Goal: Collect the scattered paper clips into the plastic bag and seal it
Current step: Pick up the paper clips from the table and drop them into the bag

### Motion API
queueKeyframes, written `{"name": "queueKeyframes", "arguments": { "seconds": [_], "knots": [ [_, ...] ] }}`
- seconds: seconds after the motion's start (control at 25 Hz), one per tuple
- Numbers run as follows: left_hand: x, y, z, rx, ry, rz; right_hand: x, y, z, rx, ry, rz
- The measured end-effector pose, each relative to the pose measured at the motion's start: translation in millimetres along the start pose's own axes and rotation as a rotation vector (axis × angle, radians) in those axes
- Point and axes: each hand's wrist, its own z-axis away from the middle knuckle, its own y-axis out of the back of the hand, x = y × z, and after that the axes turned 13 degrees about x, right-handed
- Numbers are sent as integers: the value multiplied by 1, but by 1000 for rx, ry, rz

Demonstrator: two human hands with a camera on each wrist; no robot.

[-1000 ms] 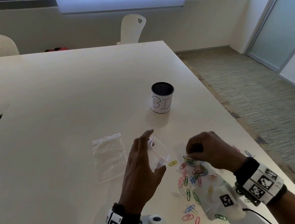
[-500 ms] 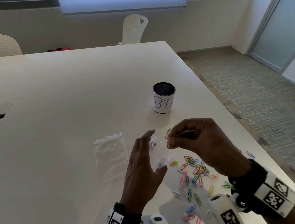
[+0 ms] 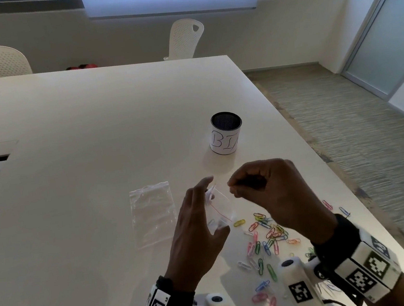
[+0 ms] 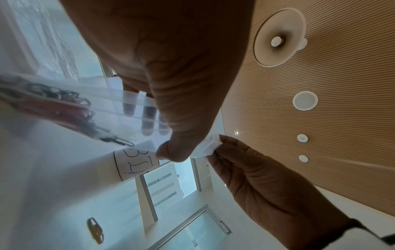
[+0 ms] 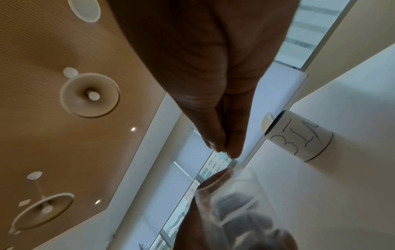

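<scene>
Now the right hand (image 3: 263, 188) is up from the pile, at the bag's mouth, fingertips pinched; can't tell if clips are inside. Left hand (image 3: 199, 231) pinches the plastic bag (image 3: 218, 206) open. Lots of paper clips (image 3: 269, 240) left on table (image 3: 74, 192).

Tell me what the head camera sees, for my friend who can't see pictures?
A left hand holds a small clear plastic bag open while the right hand pinches something at its mouth. Colourful paper clips lie scattered on the white table.
</scene>
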Motion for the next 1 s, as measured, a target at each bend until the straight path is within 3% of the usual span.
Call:
{"name": "queueKeyframes", "arguments": {
  "seconds": [0.2, 0.44, 0.84, 1.0],
  "knots": [
    [1, 3, 0, 11, 1, 15, 54, 31, -8, 111, -62, 189],
    [0, 4, 0, 14, 2, 36, 124, 42, 8, -61, -168, 475],
    [-2, 3, 0, -1, 17, 26, 92, 18, 32, -399, -93, 426],
    [0, 4, 0, 8, 21, 35, 85, 30, 37, -485, -115, 578]
  ]
}}
